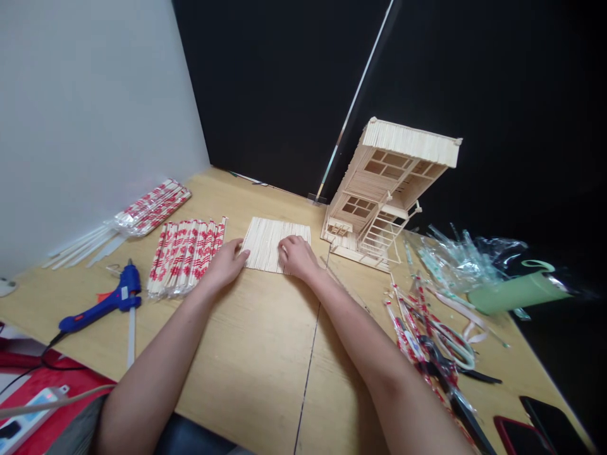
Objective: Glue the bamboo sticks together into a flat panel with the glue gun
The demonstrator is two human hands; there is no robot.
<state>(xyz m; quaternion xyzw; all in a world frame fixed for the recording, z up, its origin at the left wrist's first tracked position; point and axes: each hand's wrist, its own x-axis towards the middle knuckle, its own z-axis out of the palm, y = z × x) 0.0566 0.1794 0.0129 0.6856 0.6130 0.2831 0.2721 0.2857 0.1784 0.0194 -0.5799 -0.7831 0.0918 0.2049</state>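
A flat panel of pale wooden sticks (263,246) laid side by side lies on the wooden table (251,354). At its left edge is my left hand (229,262), thumb and fingers apart, the thumb near the panel's lower left corner. My right hand (298,256) rests on the right part of the panel with its fingers bent; what its fingertips hold, if anything, cannot be made out. Just left of my left hand lies a pack of sticks in red-patterned wrappers (183,256).
A two-storey stick house model (379,196) stands at the back right. On the left are a blue glue gun (109,300) and another stick pack (154,205). A green cup (516,292), plastic wrappers (467,256) and two phones (521,436) lie on the right.
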